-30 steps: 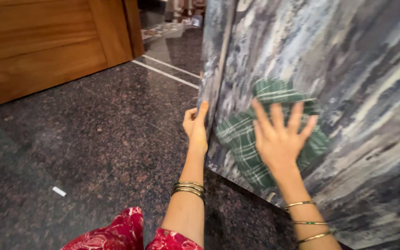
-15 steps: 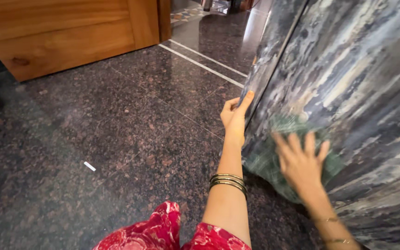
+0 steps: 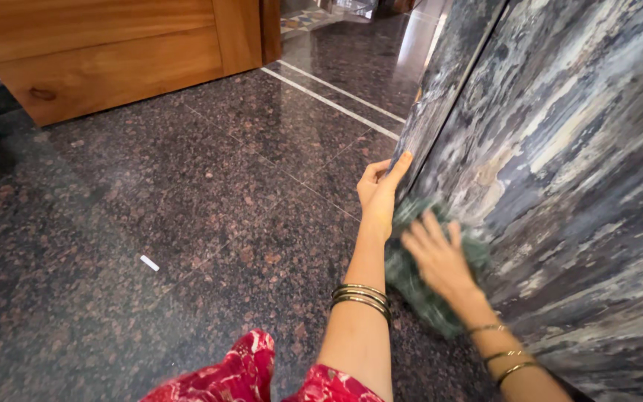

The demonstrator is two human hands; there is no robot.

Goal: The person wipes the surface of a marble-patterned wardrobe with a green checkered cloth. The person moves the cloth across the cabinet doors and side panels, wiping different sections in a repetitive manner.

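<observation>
**Green cloth low on the streaked panel**

Green checked cloth [image 3: 420, 286] sits pressed flat under my right hand [image 3: 438, 257] against the lower part of the tall grey-and-blue streaked panel [image 3: 560, 171], close to its corner edge. The fingers of that hand are spread wide over the cloth, pushing rather than gripping; the hand is blurred, so I can't say for sure how much of the fabric the palm actually pins. My left hand [image 3: 378, 195] is curled around the panel's vertical edge, thumb toward me, fingers wrapped behind it and out of view.

What could go wrong, as I judge it: with only flat pressure on it, the cloth could slide out from under my palm and drop to the dark speckled granite floor [image 3: 187, 223]. That floor looks polished, and I am leaning on the panel's edge, so a shift of my weight could make me slip. My metal bangles [image 3: 362, 298] hang near the panel and might scrape its glossy face.

No packages, labels or signs are in view. A small white scrap [image 3: 149, 263] lies on the floor to my left, well apart, and a wooden door [image 3: 113, 52] stands beyond.
</observation>
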